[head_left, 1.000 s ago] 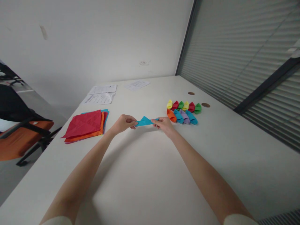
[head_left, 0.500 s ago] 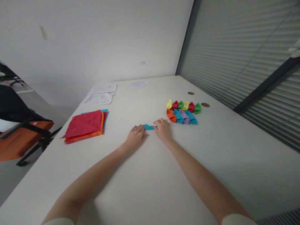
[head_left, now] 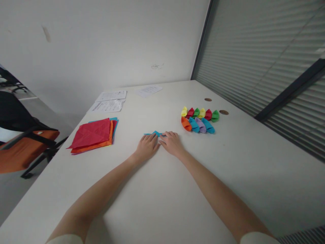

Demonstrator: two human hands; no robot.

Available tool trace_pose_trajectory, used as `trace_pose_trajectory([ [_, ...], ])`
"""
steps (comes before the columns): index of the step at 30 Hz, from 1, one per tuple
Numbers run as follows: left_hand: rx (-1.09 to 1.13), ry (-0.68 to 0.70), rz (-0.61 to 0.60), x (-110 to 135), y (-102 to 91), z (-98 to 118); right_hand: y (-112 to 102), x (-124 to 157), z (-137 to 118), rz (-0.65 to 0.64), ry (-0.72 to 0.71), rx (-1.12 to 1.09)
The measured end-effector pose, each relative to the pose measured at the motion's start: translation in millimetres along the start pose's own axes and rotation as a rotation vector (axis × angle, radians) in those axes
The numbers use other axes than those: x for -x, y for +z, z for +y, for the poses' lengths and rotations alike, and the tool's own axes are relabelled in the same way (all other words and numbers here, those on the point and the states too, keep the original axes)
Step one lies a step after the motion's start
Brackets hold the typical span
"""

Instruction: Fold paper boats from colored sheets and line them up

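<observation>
A folded blue sheet [head_left: 156, 132], paper or cloth, lies on the table as a thin strip with a small peak in the middle. My left hand [head_left: 147, 146] covers its near left side, fingers together and pressing it down. From the right, my right hand [head_left: 172, 142] bears on the other side, its fingertips close to those of the left. Both thumbs are at the near edge, almost touching. Much of the strip's near side is hidden under the fingers.
Right of my hands stand folded colored pieces [head_left: 200, 125] in two rows. At left lies a stack of colored square sheets [head_left: 91, 134], red on top. Printed papers [head_left: 109, 105] lie farther back. An orange chair [head_left: 27, 149] stands beyond the table's left edge.
My right hand has moved left and come down onto the blue sheet, nearer my left hand. More of the strip now shows beyond my fingers, with its peak up.
</observation>
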State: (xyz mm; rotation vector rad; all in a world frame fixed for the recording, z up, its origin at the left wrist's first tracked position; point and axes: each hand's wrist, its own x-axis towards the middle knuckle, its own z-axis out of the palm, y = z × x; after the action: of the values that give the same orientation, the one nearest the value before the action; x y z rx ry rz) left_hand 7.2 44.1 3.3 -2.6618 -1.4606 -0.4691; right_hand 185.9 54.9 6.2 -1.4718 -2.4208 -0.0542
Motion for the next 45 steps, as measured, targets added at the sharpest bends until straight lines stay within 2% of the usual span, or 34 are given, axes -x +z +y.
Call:
trace_pose_trajectory([
  [10,-0.103,-0.165,-0.056,6.5,-0.1,7.3,3.2,6.5,3.1,0.108,0.056,0.020],
  [19,-0.157,-0.257,-0.050,8.7,-2.0,3.4,4.6,9.7,1.8,0.126,0.136,0.036],
  [24,-0.125,-0.239,0.044,10.8,-3.9,0.9,6.0,10.6,0.4,0.135,0.145,0.023],
  [32,-0.084,-0.208,0.121,12.4,-3.2,-0.6,1.9,9.8,0.4,0.128,0.125,-0.020],
  [37,0.007,-0.078,0.026,8.6,-1.3,-3.9,0.9,7.5,-1.5,0.122,0.063,-0.050],
  [41,0.020,-0.071,-0.032,7.2,-1.7,-5.2,4.7,6.5,-1.6,0.035,-0.018,-0.069],
  [45,0.001,-0.101,-0.038,7.8,-2.6,-4.1,5.5,8.5,4.8,0.003,0.055,-0.052],
])
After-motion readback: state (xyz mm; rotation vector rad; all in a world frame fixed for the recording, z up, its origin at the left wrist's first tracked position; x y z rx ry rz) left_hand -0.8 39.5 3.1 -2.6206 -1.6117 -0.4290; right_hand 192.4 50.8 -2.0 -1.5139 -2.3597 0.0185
